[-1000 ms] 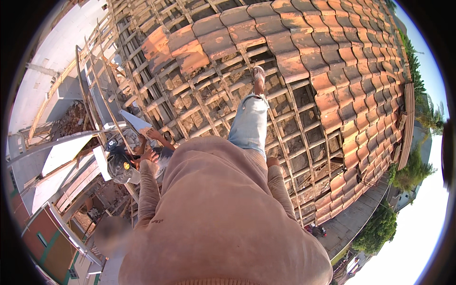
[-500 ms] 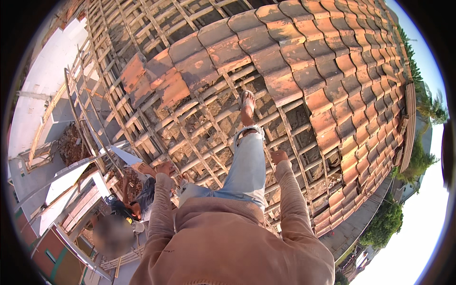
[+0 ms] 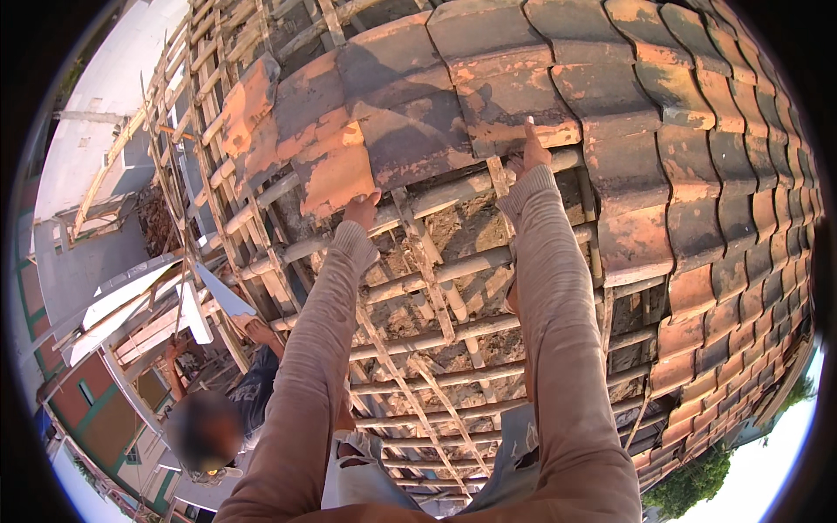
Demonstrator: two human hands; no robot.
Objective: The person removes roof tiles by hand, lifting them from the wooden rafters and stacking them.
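Both my arms stretch forward over the roof to the lower edge of a row of weathered clay roof tiles. My left hand (image 3: 360,210) is closed at the bottom edge of an orange roof tile (image 3: 334,170), its fingers partly hidden. Farther right, my right hand (image 3: 529,155) grips the lower edge of a darker roof tile (image 3: 514,100), with one digit extended on top and the others beneath. Between the hands, a dark tile (image 3: 414,135) rests on the wooden battens (image 3: 436,199). My knees, in torn jeans, show at the lower edge.
Bare battens and crossing laths (image 3: 427,344) span a gap below me, with rubble visible through it. Overlapping tiles (image 3: 636,205) cover the right side. At lower left, a co-worker (image 3: 261,383) is beside a pale blue triangular panel (image 3: 225,292) and timber framing.
My body has lowered and leaned closer to the tiles. Both hands have moved up and forward from the battens to the tile edges. The co-worker has shifted slightly.
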